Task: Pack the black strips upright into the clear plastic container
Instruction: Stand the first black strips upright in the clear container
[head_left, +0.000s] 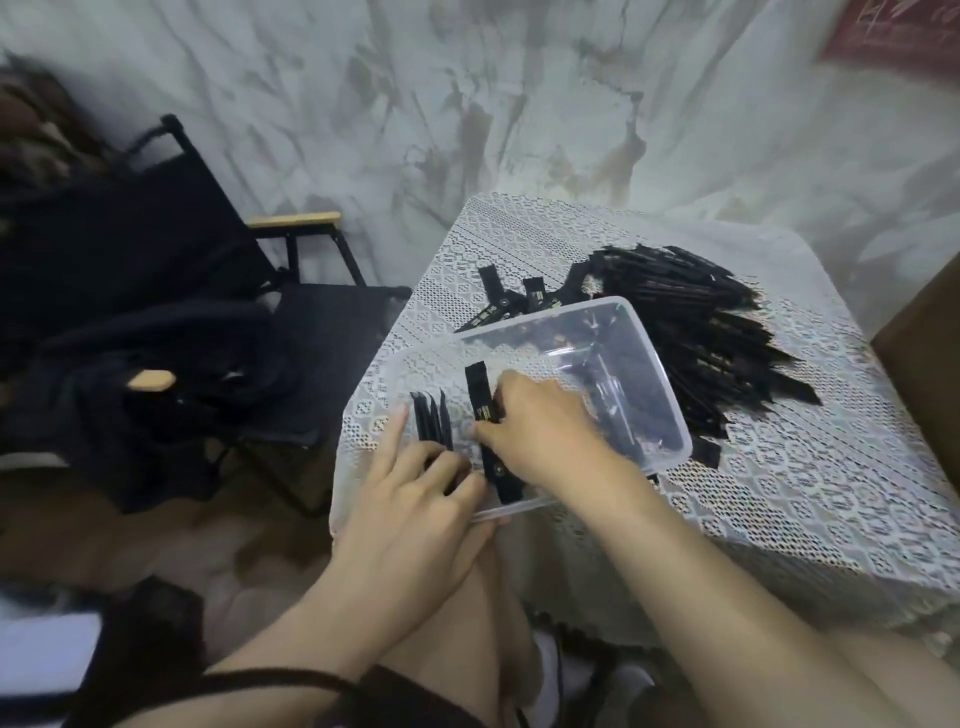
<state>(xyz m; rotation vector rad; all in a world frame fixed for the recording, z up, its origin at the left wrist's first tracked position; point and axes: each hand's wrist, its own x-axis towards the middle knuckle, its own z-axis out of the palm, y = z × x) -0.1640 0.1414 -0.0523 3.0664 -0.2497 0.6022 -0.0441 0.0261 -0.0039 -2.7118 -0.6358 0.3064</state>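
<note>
A clear plastic container lies tilted at the near left edge of the table. Inside it, my right hand grips one black strip with small gold marks. My left hand holds the container's near left corner, its fingers closed around several black strips standing on edge. A large heap of black strips lies on the table behind and to the right of the container. A few loose strips lie just beyond the container's far rim.
The table wears a white lace cloth. A black folding chair with wooden armrests stands to the left, draped with dark clothing. A brown box edge shows at the right. My knees are under the table's near edge.
</note>
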